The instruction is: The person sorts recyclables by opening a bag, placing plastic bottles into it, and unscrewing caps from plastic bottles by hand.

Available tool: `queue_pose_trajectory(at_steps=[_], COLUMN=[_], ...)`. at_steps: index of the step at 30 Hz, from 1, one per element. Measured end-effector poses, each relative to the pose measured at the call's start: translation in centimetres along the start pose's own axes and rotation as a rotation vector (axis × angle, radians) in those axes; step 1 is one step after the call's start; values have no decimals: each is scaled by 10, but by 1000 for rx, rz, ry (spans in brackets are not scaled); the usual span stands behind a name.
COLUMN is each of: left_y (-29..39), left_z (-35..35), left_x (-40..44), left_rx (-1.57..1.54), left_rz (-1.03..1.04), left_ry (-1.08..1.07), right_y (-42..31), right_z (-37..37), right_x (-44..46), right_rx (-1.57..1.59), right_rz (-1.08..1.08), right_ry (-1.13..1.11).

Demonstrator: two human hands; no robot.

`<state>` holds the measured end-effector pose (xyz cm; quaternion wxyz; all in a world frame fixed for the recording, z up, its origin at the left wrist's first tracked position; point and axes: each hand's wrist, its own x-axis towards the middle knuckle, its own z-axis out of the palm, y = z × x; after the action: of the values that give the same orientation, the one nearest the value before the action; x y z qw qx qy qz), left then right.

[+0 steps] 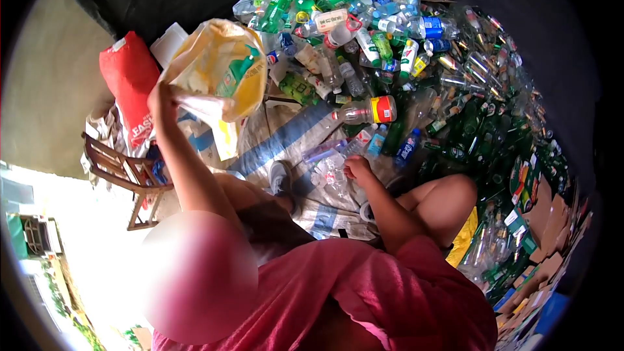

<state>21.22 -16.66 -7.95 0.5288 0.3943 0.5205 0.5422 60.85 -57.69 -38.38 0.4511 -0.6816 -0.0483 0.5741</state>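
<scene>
My left hand (162, 103) is raised, closed on the rim of a yellow and white woven bag (250, 101), whose mouth gapes open. Inside the bag lies a green pump bottle (238, 73). Low in front of me, my right hand (357, 168) has its fingers curled at a crumpled clear plastic bottle (333, 174); its grip is partly hidden. Just beyond that hand are a light blue labelled bottle (376, 142) and a dark blue bottle (407, 147). A clear bottle with a red and yellow label (370, 111) lies farther out.
A large heap of plastic bottles (351, 19) spreads ahead, with glass bottles (478, 117) to the right. A striped woven sheet (286, 133) covers the ground. At left stand a wooden chair (120, 166) and a red sack (130, 81). Flattened cardboard (546, 221) lies at right.
</scene>
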Motion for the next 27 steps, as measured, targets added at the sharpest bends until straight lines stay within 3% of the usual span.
queue_pose_trajectory(at_steps=[2,3,5,9,11,12,16,19,24,25,27], left_y=[-36,-28,1,-15,-3,20,-19,-21,-29,-37,-39], left_z=[20,33,52,55,64,84,97,97,110,111,113], left_x=[8,-2,-27,-22,-33,-69,-46,-46,-49,-45,-45], left_rx=[198,188,8,-77,38,123,667,638,941,952,974], left_rz=[-142,-136,66,-53,41,52,51,109,177,288,216], left_ry=[-59,-60,-40,55,-72,-29,-100,-128,-185,-142,-250], right_y=[8,4,3,1,8,12,25,30,25,21,8], right_z=[-8,-9,-11,-13,-15,-16,-16,-9,-7,-6,-11], right_x=[4,1,-6,-13,-3,-1,6,6,-1,-4,-2], right_rx=[-22,-32,-1,-73,-124,-129,-190,-161,-150,-168,-244], right_rz=[-18,12,11,-67,-83,-80,-50,-71,-75,-62,-10], right_ry=[-27,-34,-38,-53,17,26,-12,-46,-27,-11,-66])
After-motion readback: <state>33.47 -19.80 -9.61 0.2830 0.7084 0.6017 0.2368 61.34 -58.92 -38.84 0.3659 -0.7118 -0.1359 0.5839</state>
